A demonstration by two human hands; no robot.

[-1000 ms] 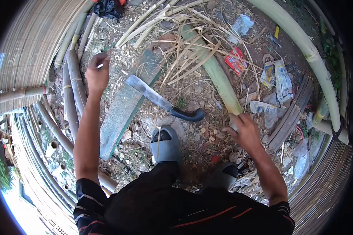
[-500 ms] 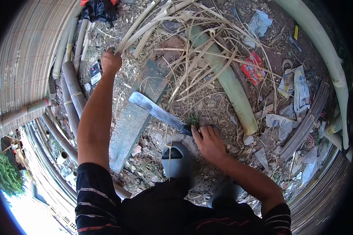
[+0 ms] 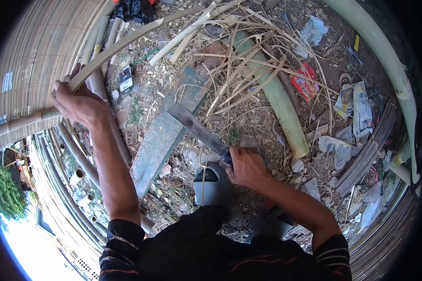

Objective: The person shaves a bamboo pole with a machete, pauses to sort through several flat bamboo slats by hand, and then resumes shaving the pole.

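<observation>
My left hand (image 3: 77, 100) grips the near end of a long split bamboo strip (image 3: 140, 33), which runs up and to the right over the littered ground. My right hand (image 3: 246, 167) is closed around the handle of a machete (image 3: 197, 129); its grey blade points up-left, lifted a little above a weathered green plank (image 3: 166, 129). A thick green bamboo culm (image 3: 274, 96) lies to the right of the blade among dry leaf strips. My grey sandal (image 3: 210, 185) rests just below the machete handle.
Bamboo poles (image 3: 86, 159) are stacked along the left beside a woven bamboo wall (image 3: 33, 56). A long pale culm (image 3: 384, 56) curves down the right edge. Wrappers and paper scraps (image 3: 351, 103) litter the right side, and a small black device (image 3: 125, 78) lies on the ground.
My right hand left the green culm, reached the machete handle and closed on it. My left hand took the bamboo strip and pulled its end toward the left.
</observation>
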